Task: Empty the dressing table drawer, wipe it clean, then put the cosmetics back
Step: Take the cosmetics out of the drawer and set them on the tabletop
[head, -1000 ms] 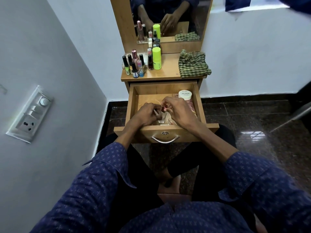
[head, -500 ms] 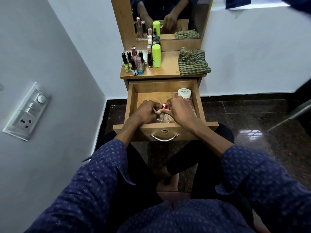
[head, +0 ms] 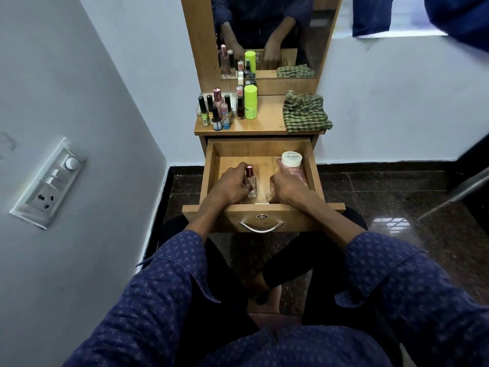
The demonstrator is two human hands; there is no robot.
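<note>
Head view: drawer pulled open, both hands inside it near the front wall; left hand curled round a small clear bottle with a dark red cap, bottle upright, its base at the drawer floor; whether it rests there or is lifted, cannot tell. Right hand just right of the bottle, not touching it; fingers curled down over something clear at the drawer's front; what it is and whether it is gripped, cannot tell. Beyond the right hand, at the drawer's back right: white-lidded jar standing on a pink packet; packet runs under the right hand's far edge.

Tabletop above the drawer, beyond both hands: cluster of nail polish bottles at back left, a neon-green can just right of them; checked cloth crumpled at right, overhanging the edge. Mirror behind shows the same items and both forearms. Switch panel on the wall far left of the left hand.
</note>
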